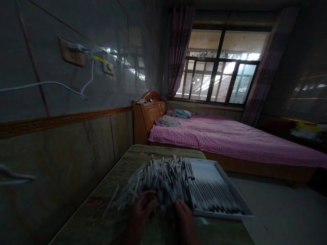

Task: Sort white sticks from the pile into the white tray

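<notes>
A heap of thin white pen-like sticks [163,173] lies on the table [102,190]. To its right, a shallow white tray [221,215] holds a row of similar sticks [212,194] with dark ends towards me. My left hand [144,206] is at the near edge of the heap, its fingers curled; whatever they hold is too dark and blurred to make out. Between the heap and the tray's near left corner is my right hand [184,211]. Its fingers are pressed together at the end of a white stick [168,188].
Beyond the table stands a bed [217,132] with a pink checked cover and a wooden headboard [150,114]. A tiled wall [76,149] runs close along the left. From a socket [73,52] hangs a white cable [51,82].
</notes>
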`<state>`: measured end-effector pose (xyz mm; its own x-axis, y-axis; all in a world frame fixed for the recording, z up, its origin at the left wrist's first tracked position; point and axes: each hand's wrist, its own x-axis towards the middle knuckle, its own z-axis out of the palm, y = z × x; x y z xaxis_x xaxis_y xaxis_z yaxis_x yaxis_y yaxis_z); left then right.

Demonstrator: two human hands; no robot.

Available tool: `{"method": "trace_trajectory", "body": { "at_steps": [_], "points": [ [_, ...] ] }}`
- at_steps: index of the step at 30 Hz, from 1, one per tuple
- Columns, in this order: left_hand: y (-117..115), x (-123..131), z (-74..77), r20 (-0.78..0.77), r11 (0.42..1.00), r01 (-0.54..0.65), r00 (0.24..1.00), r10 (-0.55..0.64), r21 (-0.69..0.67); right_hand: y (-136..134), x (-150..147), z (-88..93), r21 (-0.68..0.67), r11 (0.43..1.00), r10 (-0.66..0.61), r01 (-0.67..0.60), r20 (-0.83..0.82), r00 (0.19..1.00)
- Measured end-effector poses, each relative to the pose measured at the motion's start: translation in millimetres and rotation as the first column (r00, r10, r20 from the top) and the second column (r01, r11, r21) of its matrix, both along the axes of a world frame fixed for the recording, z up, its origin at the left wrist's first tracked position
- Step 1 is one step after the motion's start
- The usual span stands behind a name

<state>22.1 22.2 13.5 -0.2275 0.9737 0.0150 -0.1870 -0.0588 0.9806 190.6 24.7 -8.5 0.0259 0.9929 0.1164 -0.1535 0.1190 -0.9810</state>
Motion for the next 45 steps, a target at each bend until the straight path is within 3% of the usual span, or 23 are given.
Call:
{"method": "trace_trajectory", "body": {
  "at_steps": [3, 6, 9, 12, 14, 16, 18, 20, 26, 32, 37, 40, 41, 43, 45],
  "points": [
    [0, -14, 9.9, -0.14, 0.998, -0.06, 0.988, 0.064, 0.032, 1, 2, 12.5, -0.082, 0.997, -0.002, -0.011, -0.146, 0.989],
    [-2, -21, 16.5, -0.318, 0.996, -0.031, 0.947, 0.055, 0.079, 2, 2, 18.8, -0.075, 0.997, -0.035, 0.023, -0.169, 0.985],
    [-7, -19, 20.0, -0.579, 0.984, 0.089, 0.815, 0.016, 0.153, 2, 1, 23.1, -0.082, 0.996, -0.048, 0.033, -0.184, 0.982],
    [-11, -7, 25.2, -0.839, 0.966, 0.228, 0.544, -0.023, 0.121, 0, 0, 27.7, -0.103, 0.993, -0.073, 0.051, -0.217, 0.973],
    [-11, 5, 31.1, -0.945, 0.963, 0.264, 0.325, -0.034, 0.056, 0, 0, 28.8, -0.1, 0.993, -0.082, 0.061, -0.225, 0.971],
    [-7, 18, 37.5, -0.994, 0.962, 0.27, 0.097, -0.059, -0.03, 0, 1, 27.3, -0.079, 0.995, -0.084, 0.068, -0.224, 0.971],
    [-2, 29, 42.0, -0.995, 0.962, 0.253, -0.048, -0.092, -0.101, 1, 1, 24.4, -0.058, 0.995, -0.089, 0.079, -0.22, 0.971],
    [2, 35, 43.2, -0.988, 0.963, 0.234, -0.105, -0.115, -0.137, 2, 2, 21.7, -0.061, 0.993, -0.108, 0.097, -0.22, 0.97],
    [8, 34, 36.6, -0.975, 0.955, 0.233, -0.162, -0.15, -0.186, 5, -2, 14.8, -0.072, 0.989, -0.142, 0.129, -0.212, 0.967],
    [21, 31, 27.7, -0.985, 0.939, 0.302, -0.102, -0.141, -0.165, 8, -3, -0.1, -0.05, 0.98, -0.197, 0.192, -0.146, 0.969],
    [26, 22, 16.6, -0.991, 0.921, 0.389, 0.102, -0.081, -0.035, 7, 1, -1.6, -0.015, 0.981, -0.193, 0.192, -0.1, 0.976],
    [25, 10, 8.9, -0.946, 0.915, 0.389, 0.324, -0.027, 0.108, 6, 2, 2.2, 0.013, 0.986, -0.165, 0.166, -0.06, 0.984],
    [25, 5, 6.7, -0.899, 0.926, 0.342, 0.437, -0.008, 0.158, 5, 2, 3.0, 0.019, 0.988, -0.155, 0.156, -0.038, 0.987],
    [26, -4, 3.4, -0.696, 0.962, 0.158, 0.716, 0.044, 0.224, 3, 3, 3.0, 0.04, 0.992, -0.121, 0.12, 0.023, 0.992],
    [26, -11, 2.0, -0.429, 0.979, -0.036, 0.895, 0.122, 0.202, 2, 4, 0.8, 0.07, 0.995, -0.073, 0.065, 0.104, 0.992]
  ]
}}
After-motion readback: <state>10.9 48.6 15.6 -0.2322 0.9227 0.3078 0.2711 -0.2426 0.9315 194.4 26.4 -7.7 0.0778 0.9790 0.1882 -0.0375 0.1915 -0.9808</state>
